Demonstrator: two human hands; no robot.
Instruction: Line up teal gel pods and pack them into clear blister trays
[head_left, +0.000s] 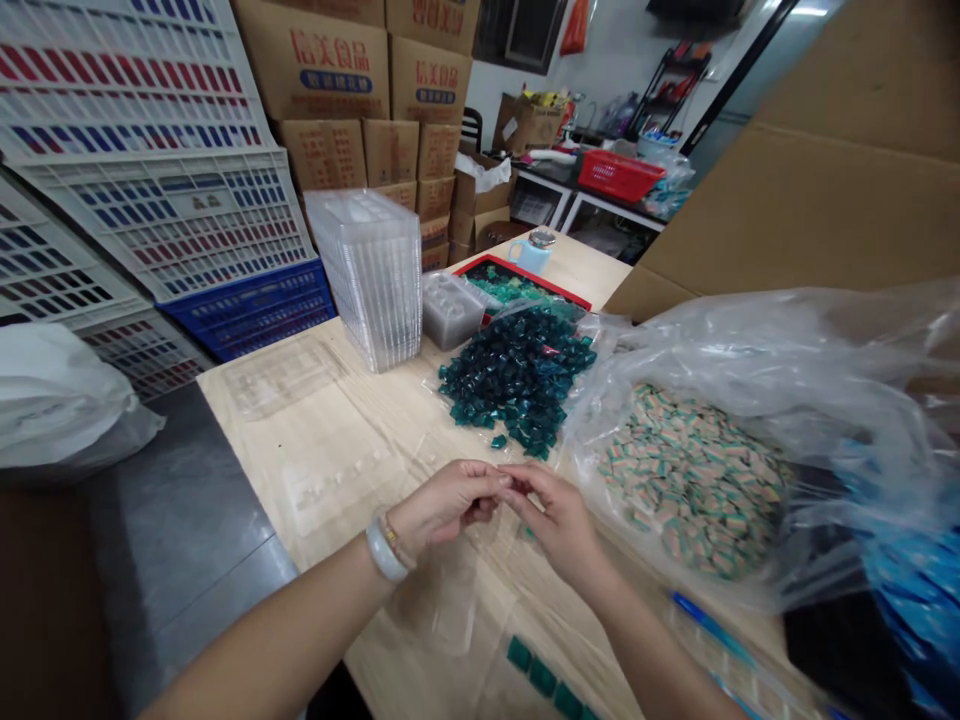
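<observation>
My left hand (454, 503), with a pale bangle on its wrist, meets my right hand (555, 512) above the middle of the wooden table. Fingertips of both are pinched together; whatever lies between them is too small or covered to make out. Just beyond is a heap of glossy dark green pieces (517, 375). A clear plastic tray (454, 610) appears below my hands, partly blurred. Several green squares (541, 677) sit in a row near the front edge. Right of my hands, an open clear bag (600, 450) holds many tan-and-green striped pieces (694, 475).
Tall stacked clear trays (375, 275) and a lower stack (452, 308) stand behind. Past the heap are a red-rimmed tray (525, 280) and a light blue mug (532, 252). A blue pen (709, 625) lies right. Crates (247, 305) and cardboard boxes (322, 65) line the left.
</observation>
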